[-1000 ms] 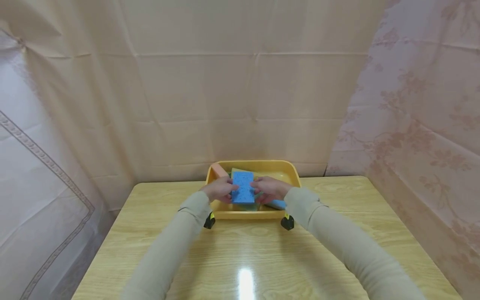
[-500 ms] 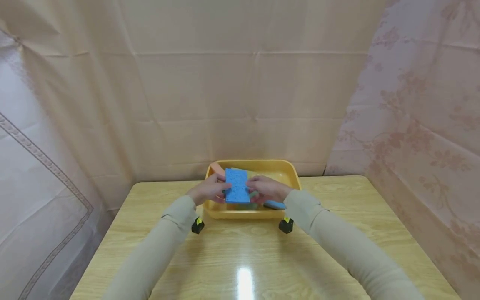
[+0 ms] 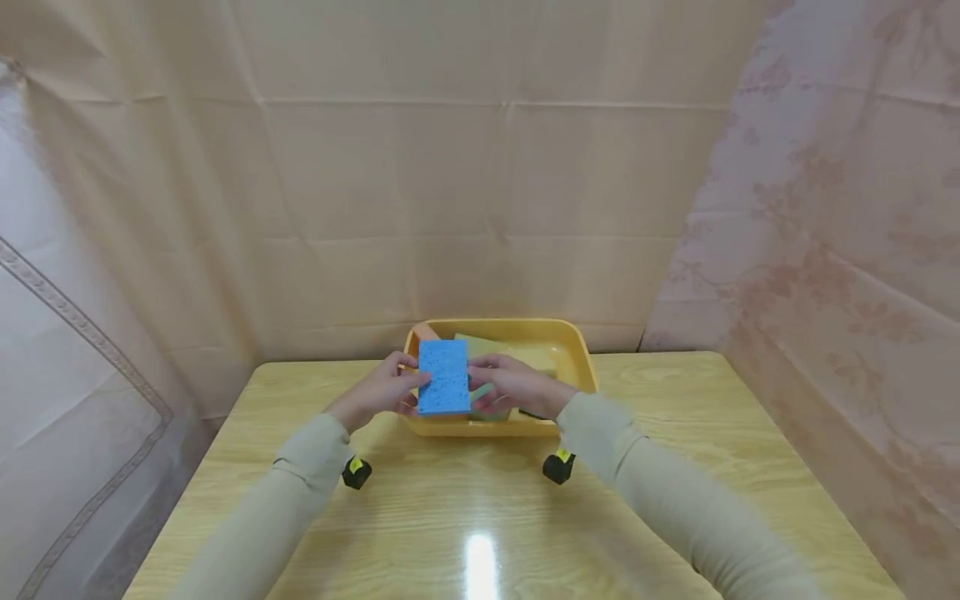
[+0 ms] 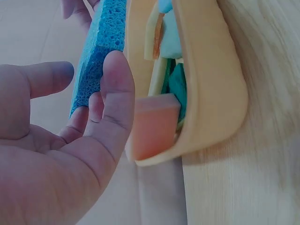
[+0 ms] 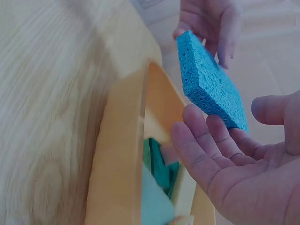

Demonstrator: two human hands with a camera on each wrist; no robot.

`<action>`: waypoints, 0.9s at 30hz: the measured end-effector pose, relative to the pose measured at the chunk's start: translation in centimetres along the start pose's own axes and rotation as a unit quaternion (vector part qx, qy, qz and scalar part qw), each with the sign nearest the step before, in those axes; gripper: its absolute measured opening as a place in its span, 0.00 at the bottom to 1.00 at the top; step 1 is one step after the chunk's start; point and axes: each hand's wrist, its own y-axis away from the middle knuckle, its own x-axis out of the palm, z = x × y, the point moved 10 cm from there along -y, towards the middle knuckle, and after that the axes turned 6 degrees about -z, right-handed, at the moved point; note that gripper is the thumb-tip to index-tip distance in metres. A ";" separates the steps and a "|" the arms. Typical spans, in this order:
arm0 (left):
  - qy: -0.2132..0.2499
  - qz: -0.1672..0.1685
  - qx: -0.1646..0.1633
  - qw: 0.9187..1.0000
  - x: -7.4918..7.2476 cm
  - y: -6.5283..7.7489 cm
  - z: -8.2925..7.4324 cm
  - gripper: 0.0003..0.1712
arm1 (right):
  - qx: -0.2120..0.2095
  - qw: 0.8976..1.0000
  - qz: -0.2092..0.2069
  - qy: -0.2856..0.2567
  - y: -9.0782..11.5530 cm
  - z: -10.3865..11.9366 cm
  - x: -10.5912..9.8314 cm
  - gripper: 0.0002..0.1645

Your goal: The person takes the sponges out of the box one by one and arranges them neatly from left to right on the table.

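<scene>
A blue rectangular sponge (image 3: pixel 444 377) is held up over the left front part of a yellow tub (image 3: pixel 480 430). My left hand (image 3: pixel 381 387) pinches its left side, thumb on the upper face and fingers at the edge. The fingers of my right hand (image 3: pixel 517 385) are at the sponge's right edge; in the right wrist view they lie along its lower edge, with the thumb (image 5: pixel 269 110) standing apart from it. Inside the tub are a peach-coloured block (image 4: pixel 157 124), a dark green piece (image 4: pixel 178 86) and a pale blue piece (image 4: pixel 171 37).
The tub stands at the back of a light wooden table (image 3: pixel 435 500), close to a beige hanging cloth (image 3: pixel 390 183). A pale yellow-green piece (image 3: pixel 480 345) lies in the tub. Small black devices with yellow marks hang under both wrists.
Both hands have moved left and slightly toward me with the blue sponge, the left hand farther than the right. The right thumb and fingers have loosened at the sponge's edge.
</scene>
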 end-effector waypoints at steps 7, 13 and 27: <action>-0.007 -0.010 0.007 1.000 -1.5 1.0 1.0 0.28 | -0.015 0.999 0.009 -0.041 -0.1 -0.1 1.8 0.30; -0.022 -0.023 0.012 0.999 -2.9 2.4 1.7 0.25 | -0.023 0.998 0.011 -0.057 -0.5 -0.4 3.6 0.30; -0.039 -0.047 0.000 0.998 -5.9 5.2 4.8 0.26 | -0.051 0.998 0.006 -0.042 -1.1 -0.8 8.5 0.25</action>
